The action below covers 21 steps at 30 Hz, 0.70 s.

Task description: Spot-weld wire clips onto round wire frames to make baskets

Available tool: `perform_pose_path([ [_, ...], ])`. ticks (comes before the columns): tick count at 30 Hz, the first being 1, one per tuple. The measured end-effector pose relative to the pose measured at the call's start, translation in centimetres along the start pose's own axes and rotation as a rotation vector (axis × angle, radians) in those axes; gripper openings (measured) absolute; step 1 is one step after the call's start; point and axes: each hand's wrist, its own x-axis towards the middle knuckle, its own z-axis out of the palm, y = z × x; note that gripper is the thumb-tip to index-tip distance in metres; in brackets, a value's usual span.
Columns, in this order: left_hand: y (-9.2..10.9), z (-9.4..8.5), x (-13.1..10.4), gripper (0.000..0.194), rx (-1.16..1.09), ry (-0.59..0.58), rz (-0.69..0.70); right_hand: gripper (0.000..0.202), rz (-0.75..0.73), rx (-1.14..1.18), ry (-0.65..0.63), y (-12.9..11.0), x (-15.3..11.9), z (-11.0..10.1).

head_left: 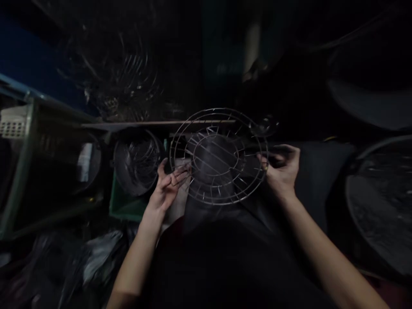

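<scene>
A round wire rack (215,175), made of concentric metal rings joined by short cross wires, is held up in front of my body. My right hand (285,167) pinches its outer ring at the right side between thumb and fingers. At the left side, my left hand (170,183) has its thumb apart and its fingers stretched toward the ring. The fingertips overlap the rim there, and whether they bear any weight cannot be made out. Dark smudges show on the fingers of both hands.
Left of my hands, a dark round tub (119,165) with wire pieces stands in a green crate (124,210). A larger crate (19,171) is further left. Tangled wire parts (128,86) are heaped beyond a ledge (154,124). A big round container (352,206) stands at right.
</scene>
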Motion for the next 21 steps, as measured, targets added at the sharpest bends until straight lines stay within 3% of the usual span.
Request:
perform_pose_path([
  [3, 1.6, 0.5, 0.5, 0.08, -0.041, -0.066, 0.026, 0.049, -0.159, 0.013, 0.092, -2.6, 0.8, 1.1],
  [5, 2.2, 1.1, 0.7, 0.083, -0.096, -0.073, 0.006, 0.049, -0.205, 0.024, 0.084, -3.4, 0.9, 1.7],
  [9, 1.6, 1.5, 0.8, 0.084, -0.208, -0.003, -0.052, 0.056, -0.216, 0.041, 0.028, -2.0, 0.4, 2.1],
  [13, 0.1, 0.0, 0.5, 0.08, -0.309, 0.013, -0.061, 0.057, -0.201, 0.03, 0.011, -0.3, 0.1, 2.7],
  [17, 1.2, 0.0, 0.9, 0.083, -0.325, 0.023, -0.016, 0.06, -0.287, 0.063, 0.037, -0.7, 2.6, 3.9],
  [21, 3.7, 2.0, 1.9, 0.058, -0.359, 0.062, 0.006, 0.059, -0.344, 0.117, -0.01, -1.4, 6.1, 5.4],
])
